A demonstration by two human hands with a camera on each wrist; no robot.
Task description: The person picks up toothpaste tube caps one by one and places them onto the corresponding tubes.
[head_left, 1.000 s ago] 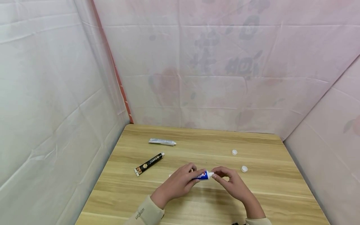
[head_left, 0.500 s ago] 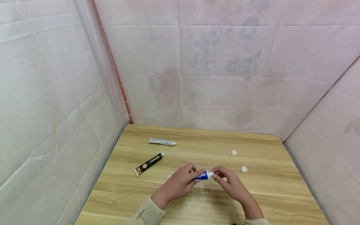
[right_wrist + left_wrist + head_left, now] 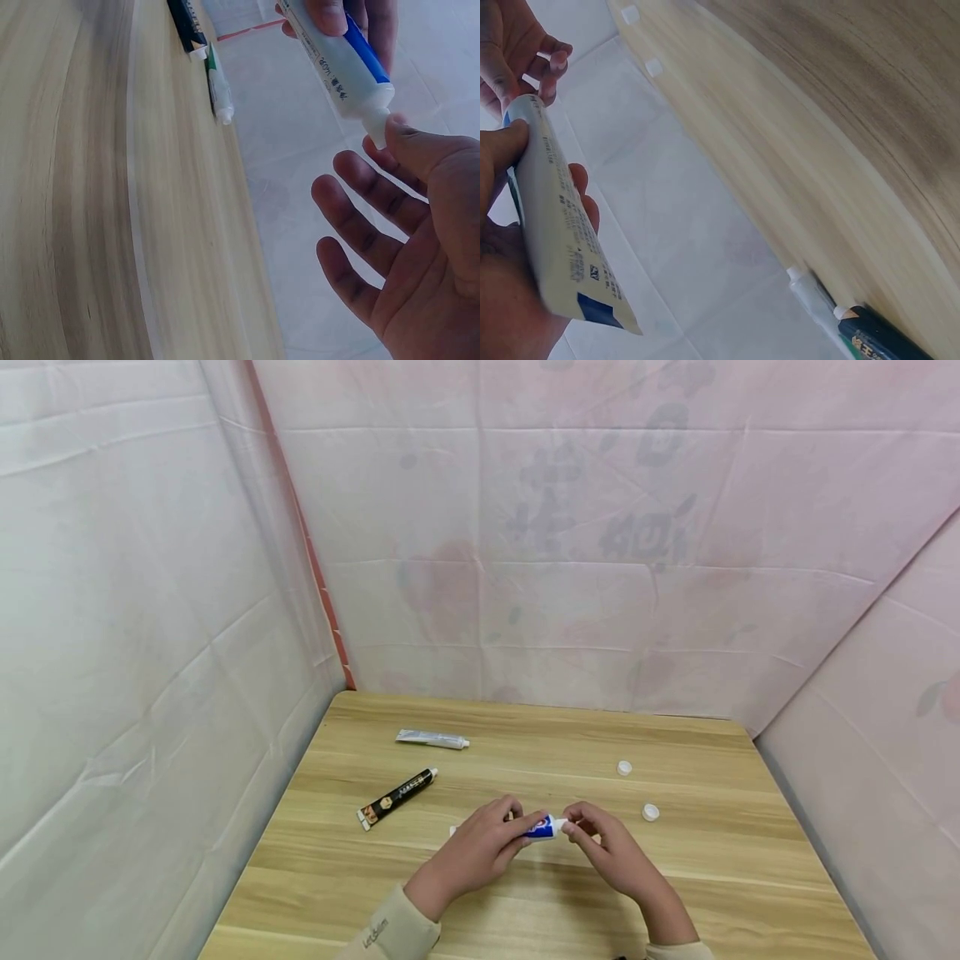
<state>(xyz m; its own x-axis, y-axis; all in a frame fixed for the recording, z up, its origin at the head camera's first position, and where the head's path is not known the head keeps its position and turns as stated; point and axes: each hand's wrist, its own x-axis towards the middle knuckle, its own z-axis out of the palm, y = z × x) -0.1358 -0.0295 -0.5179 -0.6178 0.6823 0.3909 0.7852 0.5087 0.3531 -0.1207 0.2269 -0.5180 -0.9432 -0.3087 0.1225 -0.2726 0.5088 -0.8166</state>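
Note:
My left hand (image 3: 480, 847) grips a blue and white toothpaste tube (image 3: 540, 828) around its body, the capped end pointing right. In the left wrist view the tube's white printed back (image 3: 555, 217) and its flat crimped end show. My right hand (image 3: 611, 852) pinches the tube's white cap (image 3: 376, 127) between thumb and index finger, with the other fingers spread loosely below. Farther back on the left lie a black toothpaste tube (image 3: 397, 797) and a silver-white tube (image 3: 432, 739).
Two loose white caps, one nearer (image 3: 650, 812) and one farther (image 3: 624, 767), sit on the wooden table (image 3: 720, 843) right of the hands. Pale printed curtains (image 3: 555, 610) stand around the table's back and sides.
Hardly anything differs: my right hand has shifted very slightly left and its wrist has turned a little, still at the tube's cap. The left hand keeps its hold.

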